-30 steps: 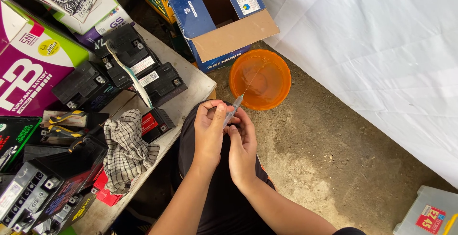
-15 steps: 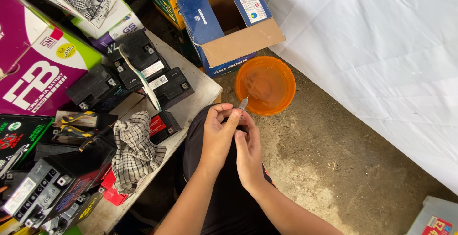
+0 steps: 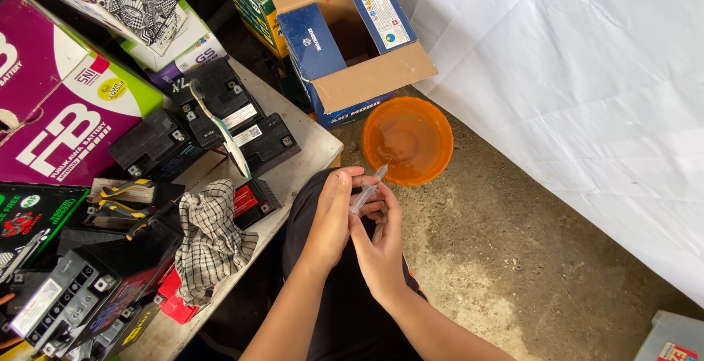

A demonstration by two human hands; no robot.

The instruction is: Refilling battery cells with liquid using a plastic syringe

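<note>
My left hand (image 3: 331,218) and my right hand (image 3: 379,247) are together over my lap, both gripping a small clear syringe (image 3: 366,192). Its tip points up and away toward an orange plastic bowl (image 3: 408,141) that sits on the concrete floor just beyond my knees. The bowl holds some liquid. My left fingers wrap the syringe barrel from the left; my right fingers hold its lower end.
A grey table (image 3: 304,148) to my left carries several black batteries (image 3: 242,123), a checked cloth (image 3: 210,240), pliers (image 3: 121,200) and coloured boxes (image 3: 66,137). An open blue cardboard box (image 3: 345,38) stands behind the bowl. A white sheet (image 3: 579,75) covers the floor at right.
My head view has shifted slightly. Both hands have stayed together on the syringe, which now points more toward the bowl's rim.
</note>
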